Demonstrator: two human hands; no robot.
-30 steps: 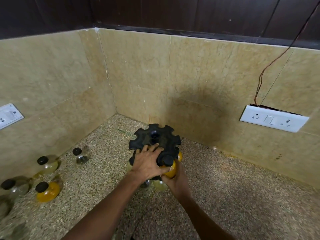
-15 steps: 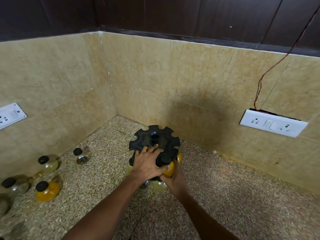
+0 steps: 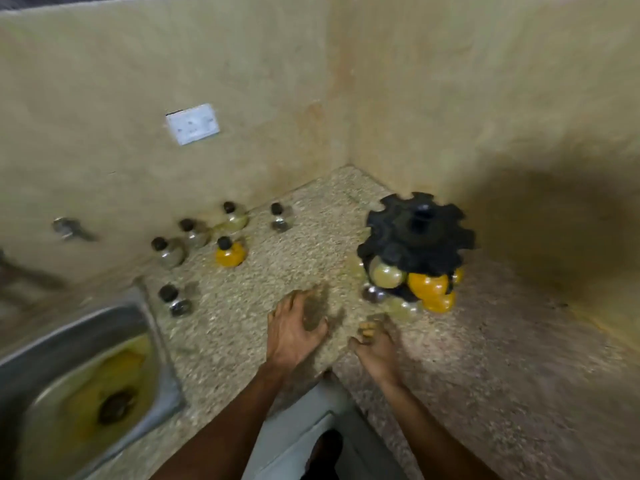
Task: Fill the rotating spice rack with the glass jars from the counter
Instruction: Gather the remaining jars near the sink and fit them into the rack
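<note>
The black rotating spice rack (image 3: 417, 239) stands in the counter corner, with several glass jars hanging in its near side, among them a pale one (image 3: 386, 275) and an orange one (image 3: 427, 287). Several loose black-capped jars stand along the left wall, including an orange-filled jar (image 3: 230, 252) and a clear jar (image 3: 280, 218). My left hand (image 3: 294, 329) hovers over the speckled counter (image 3: 450, 358) with fingers spread and holds nothing. My right hand (image 3: 375, 348) is beside it, fingers loosely curled, empty. Both are in front of the rack, apart from it.
A steel sink (image 3: 74, 372) with yellowish water sits at the lower left. A white socket plate (image 3: 192, 123) is on the left wall, a tap fitting (image 3: 69, 228) below it. Tiled walls close the corner behind the rack.
Both hands have let go of the rack and drawn back toward me. The view has swung left, bringing the sink and the loose jars into sight.
</note>
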